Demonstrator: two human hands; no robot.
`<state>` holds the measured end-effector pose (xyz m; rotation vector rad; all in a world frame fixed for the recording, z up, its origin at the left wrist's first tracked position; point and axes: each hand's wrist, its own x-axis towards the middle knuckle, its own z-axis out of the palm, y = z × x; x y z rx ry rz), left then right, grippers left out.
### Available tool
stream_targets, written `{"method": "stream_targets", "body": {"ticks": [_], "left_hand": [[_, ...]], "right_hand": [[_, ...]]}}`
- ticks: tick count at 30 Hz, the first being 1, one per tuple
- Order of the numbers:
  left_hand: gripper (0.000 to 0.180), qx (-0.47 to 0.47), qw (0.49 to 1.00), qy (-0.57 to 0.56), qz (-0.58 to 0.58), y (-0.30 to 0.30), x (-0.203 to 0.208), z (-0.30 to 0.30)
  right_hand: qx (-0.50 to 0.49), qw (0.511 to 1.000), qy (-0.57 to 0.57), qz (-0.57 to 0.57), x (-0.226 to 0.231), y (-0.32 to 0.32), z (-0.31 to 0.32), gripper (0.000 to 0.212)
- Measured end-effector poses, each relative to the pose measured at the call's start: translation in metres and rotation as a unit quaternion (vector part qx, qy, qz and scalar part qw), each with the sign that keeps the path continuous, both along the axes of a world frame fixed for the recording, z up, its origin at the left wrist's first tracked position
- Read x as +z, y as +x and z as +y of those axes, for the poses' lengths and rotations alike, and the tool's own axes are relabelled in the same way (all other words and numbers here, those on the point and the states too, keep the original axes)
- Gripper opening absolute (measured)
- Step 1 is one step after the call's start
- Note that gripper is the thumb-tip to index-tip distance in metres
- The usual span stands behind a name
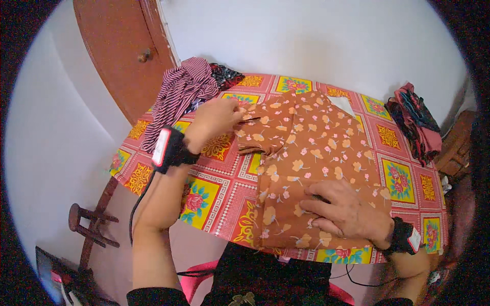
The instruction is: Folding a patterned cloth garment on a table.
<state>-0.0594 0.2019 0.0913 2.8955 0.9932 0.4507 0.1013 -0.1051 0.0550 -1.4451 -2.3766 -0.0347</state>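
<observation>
Left hand (214,121) pinches the sleeve (255,133) of the brown floral garment (316,163); fingertips closed on the edge, the exact grip is hard to make out. Right hand (347,211) lies flat, fingers spread, pressing the lower part. Garment lies mid-table on the patterned cloth (204,199), hem hanging over the near edge. Striped pile (178,97) sits far left, partly covering darker fabric. Folded stack (416,122) far right, distorted by the rim. Door (127,56) cut off at top.

A bench (214,194) under a red-and-yellow flowered cloth carries a spread brown floral garment (311,153), a striped heap (178,94) at its far-left corner, and what seems folded dark clothing (416,122) far right.
</observation>
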Motion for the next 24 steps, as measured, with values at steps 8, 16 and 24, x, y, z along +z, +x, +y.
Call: {"method": "stream_targets", "body": {"ticks": [8,16,24], "left_hand": [[0.04,-0.047,0.999,0.0,0.0,0.074,-0.032,0.037],[0.036,-0.047,0.994,-0.095,0.012,0.081,-0.027,0.041],[0.031,-0.006,0.993,-0.03,0.118,0.062,-0.017,0.053]], "right_hand": [[0.008,1.0,-0.007,0.001,0.002,0.0,0.002,0.038],[-0.003,0.999,-0.033,0.012,0.005,-0.001,-0.001,0.04],[0.006,1.0,-0.004,0.007,-0.003,0.005,-0.001,0.037]]}}
